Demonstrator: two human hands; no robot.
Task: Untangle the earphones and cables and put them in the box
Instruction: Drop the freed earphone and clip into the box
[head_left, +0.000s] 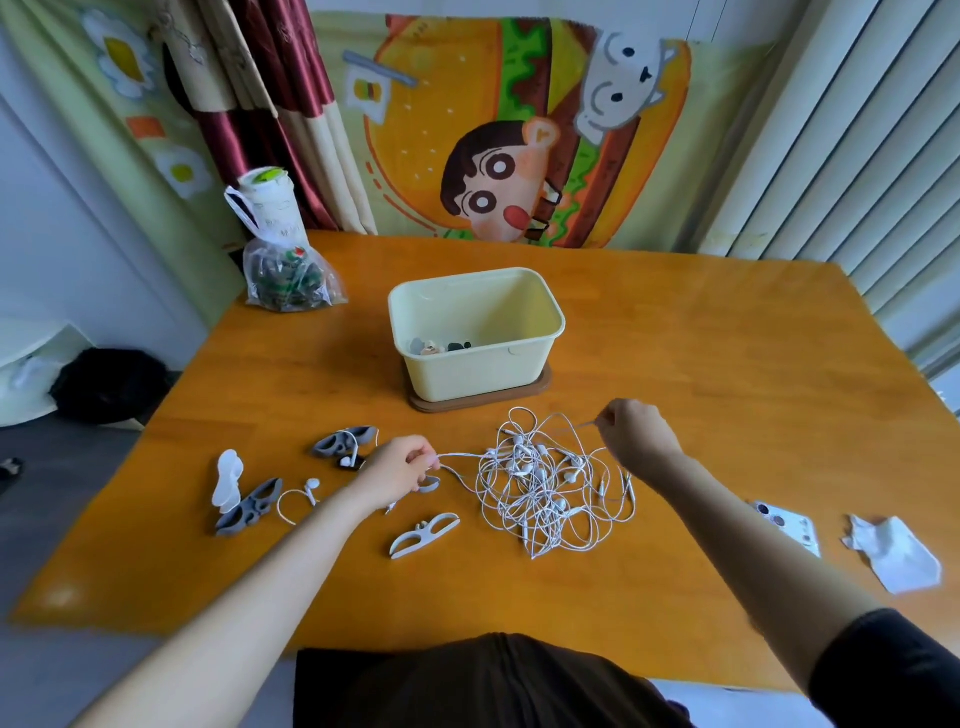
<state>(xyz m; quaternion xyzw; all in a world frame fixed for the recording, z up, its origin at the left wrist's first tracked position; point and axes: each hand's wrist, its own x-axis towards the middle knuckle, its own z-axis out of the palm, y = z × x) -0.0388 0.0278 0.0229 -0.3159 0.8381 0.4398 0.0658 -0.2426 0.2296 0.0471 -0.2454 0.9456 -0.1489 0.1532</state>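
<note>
A tangle of white earphone cables (545, 483) lies on the wooden table (727, 374) in front of a pale yellow box (478, 358). The box stands open on a brown lid and holds a few small items at its bottom. My left hand (397, 467) pinches a white cable strand pulled out to the left of the tangle. My right hand (636, 434) pinches another strand at the tangle's upper right. A separate white earphone (310, 486) lies left of my left arm.
Grey cable winders (343, 441) (249, 506) and white ones (423, 532) (227, 478) lie at the front left. A plastic bag (288, 280) and a cup stand at the back left. A small card (787, 525) and crumpled paper (896, 553) sit at the right.
</note>
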